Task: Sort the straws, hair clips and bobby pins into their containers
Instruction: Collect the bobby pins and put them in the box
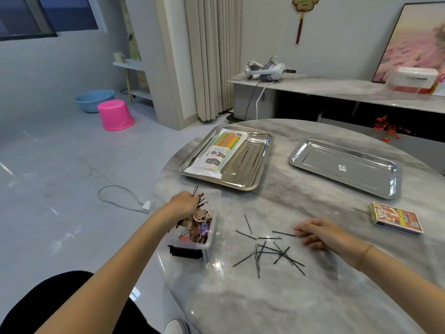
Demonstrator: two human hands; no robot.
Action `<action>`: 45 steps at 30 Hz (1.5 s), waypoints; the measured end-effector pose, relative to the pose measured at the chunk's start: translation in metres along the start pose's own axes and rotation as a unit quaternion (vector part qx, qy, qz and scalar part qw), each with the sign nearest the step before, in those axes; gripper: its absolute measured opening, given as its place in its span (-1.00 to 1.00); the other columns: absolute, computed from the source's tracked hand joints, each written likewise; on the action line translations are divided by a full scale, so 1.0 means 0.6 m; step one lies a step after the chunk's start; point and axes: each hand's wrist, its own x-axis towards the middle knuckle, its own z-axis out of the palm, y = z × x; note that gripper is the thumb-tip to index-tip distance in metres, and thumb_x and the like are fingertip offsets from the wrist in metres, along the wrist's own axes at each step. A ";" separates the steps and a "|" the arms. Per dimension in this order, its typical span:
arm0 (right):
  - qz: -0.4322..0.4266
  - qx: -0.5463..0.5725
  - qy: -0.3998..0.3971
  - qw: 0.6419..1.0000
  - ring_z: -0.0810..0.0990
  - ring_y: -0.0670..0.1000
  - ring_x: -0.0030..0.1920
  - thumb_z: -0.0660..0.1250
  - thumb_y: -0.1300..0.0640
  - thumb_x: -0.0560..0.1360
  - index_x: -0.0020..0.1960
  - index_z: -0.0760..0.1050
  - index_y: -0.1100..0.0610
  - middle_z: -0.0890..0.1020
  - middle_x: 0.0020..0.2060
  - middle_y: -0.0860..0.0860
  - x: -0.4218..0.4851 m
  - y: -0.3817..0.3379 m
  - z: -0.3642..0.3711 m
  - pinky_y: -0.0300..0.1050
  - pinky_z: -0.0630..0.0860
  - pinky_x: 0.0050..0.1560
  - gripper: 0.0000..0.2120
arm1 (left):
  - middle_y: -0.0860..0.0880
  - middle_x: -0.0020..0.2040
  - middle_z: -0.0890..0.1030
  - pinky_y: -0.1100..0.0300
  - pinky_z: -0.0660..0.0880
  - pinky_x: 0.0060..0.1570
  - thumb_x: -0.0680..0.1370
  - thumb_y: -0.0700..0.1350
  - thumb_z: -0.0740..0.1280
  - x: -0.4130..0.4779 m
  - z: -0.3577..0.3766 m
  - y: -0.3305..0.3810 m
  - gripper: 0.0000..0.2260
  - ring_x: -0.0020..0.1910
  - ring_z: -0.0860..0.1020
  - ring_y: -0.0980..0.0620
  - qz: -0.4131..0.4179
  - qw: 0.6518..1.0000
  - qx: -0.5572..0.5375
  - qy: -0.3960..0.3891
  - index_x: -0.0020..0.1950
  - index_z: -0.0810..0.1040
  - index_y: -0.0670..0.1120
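Observation:
My left hand (183, 203) grips a bunch of black bobby pins (201, 198) above a clear plastic box (212, 233) that holds pink and beige hair clips (198, 225). Several more bobby pins (267, 250) lie scattered on the marble table in front of me. My right hand (317, 233) rests on the table with its fingertips touching one pin (283, 233). A packet of coloured straws (218, 153) lies in the left steel tray (258, 162). The right steel tray (346, 165) holds nothing.
A red and yellow card box (396, 219) sits at the right of the round marble table (289, 297). A headset (265, 69) lies on the low bench behind. On the floor stand a pink stool (115, 115) and a blue basin (94, 100).

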 end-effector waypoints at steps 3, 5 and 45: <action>-0.002 -0.004 0.001 1.000 0.51 -0.04 -0.35 0.27 0.21 0.55 -0.08 0.58 0.25 0.63 -0.19 0.11 -0.001 0.002 0.001 -0.35 0.48 -0.45 -0.86 | -0.17 -0.25 0.56 0.13 0.55 -0.36 0.63 -0.14 0.07 -0.001 0.005 -0.003 -0.76 -0.39 0.53 -0.10 0.001 1.000 -0.005 -0.008 -0.04 0.46 -0.25; -0.005 -0.004 0.000 1.000 0.51 -0.04 -0.35 0.28 0.21 0.55 -0.08 0.58 0.25 0.63 -0.19 0.11 -0.002 0.003 0.000 -0.34 0.48 -0.44 -0.86 | -0.23 -0.09 0.59 0.06 0.57 -0.11 0.63 -0.14 0.08 -0.001 0.010 -0.003 -0.75 -0.22 0.56 -0.15 0.006 1.000 0.002 -0.008 0.03 0.47 -0.27; -0.284 -0.323 -0.022 0.903 0.55 -0.12 -0.17 0.48 0.17 0.39 0.03 0.58 0.10 0.56 -0.12 -0.02 0.002 0.038 0.047 -0.40 0.45 -0.14 -0.77 | -0.06 0.21 0.26 0.01 0.44 0.13 0.14 -0.07 0.65 -0.006 0.171 0.075 -0.19 0.22 0.24 -0.04 0.267 0.799 0.513 -0.169 0.24 0.25 -0.03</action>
